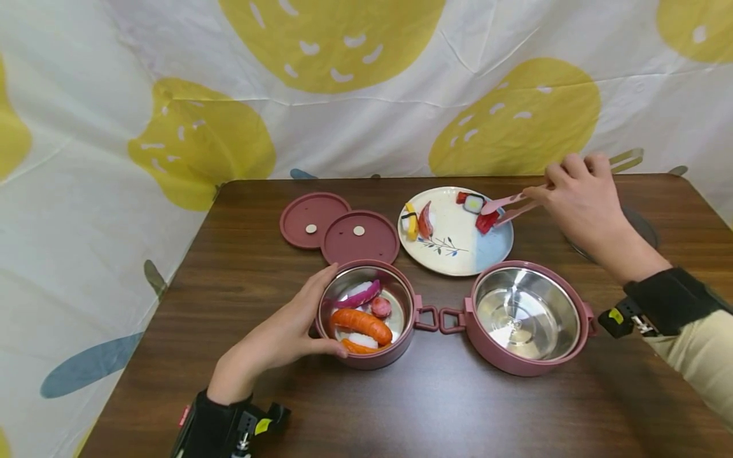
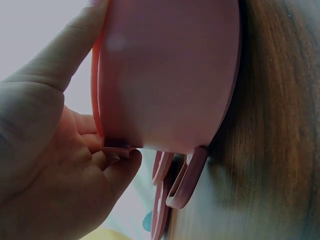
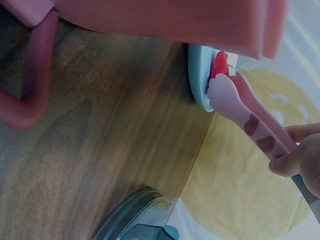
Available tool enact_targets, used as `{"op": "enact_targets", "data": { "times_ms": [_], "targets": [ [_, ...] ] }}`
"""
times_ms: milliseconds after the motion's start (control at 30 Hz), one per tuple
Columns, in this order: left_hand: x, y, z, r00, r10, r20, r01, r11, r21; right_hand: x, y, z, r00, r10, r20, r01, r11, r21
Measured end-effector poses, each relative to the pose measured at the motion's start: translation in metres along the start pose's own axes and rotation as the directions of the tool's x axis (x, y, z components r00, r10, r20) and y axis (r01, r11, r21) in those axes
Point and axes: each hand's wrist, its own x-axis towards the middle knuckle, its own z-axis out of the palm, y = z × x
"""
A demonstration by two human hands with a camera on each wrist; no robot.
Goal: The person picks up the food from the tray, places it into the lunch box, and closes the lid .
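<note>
My left hand (image 1: 280,334) grips the left maroon pot (image 1: 380,361), thumb at the near rim and fingers round the far side. Inside that pot lie toy sushi pieces: an orange sausage-like piece (image 1: 362,324), a purple-topped piece (image 1: 359,295) and a small pink round piece (image 1: 380,307). In my right hand (image 1: 586,200) I hold pink tongs (image 3: 227,97) with greenish handle ends. Their spread tips reach over the right part of a cream and blue plate (image 1: 443,259), right at a red piece (image 1: 487,222) beside a dark-rimmed roll (image 1: 473,203).
A second maroon pot (image 1: 529,367) stands to the right, showing its steel inside. Two maroon lids (image 1: 359,245) overlap behind the left pot. On the plate's left are a yellow-topped piece (image 1: 410,224) and a red-white piece (image 1: 425,221). Behind my right forearm lies a dark round lid (image 1: 642,228).
</note>
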Motion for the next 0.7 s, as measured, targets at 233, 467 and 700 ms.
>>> {"op": "enact_targets", "data": {
  "times_ms": [233,467,700],
  "targets": [
    [0.0,-0.001,0.0,1.0,0.001,-0.002,-0.001,1.0,-0.002,-0.004,0.001,-0.005,1.0,0.023,-0.008,-0.023,0.999,0.022],
    [0.0,-0.001,0.001,1.0,0.003,-0.005,-0.003,1.0,-0.005,-0.004,0.002,-0.013,0.999,0.044,0.03,-0.045,0.998,0.039],
    [0.0,-0.001,0.001,1.0,0.008,-0.01,-0.008,1.0,-0.004,-0.002,0.001,-0.018,0.999,0.028,-0.035,-0.027,0.999,0.041]
  ]
}}
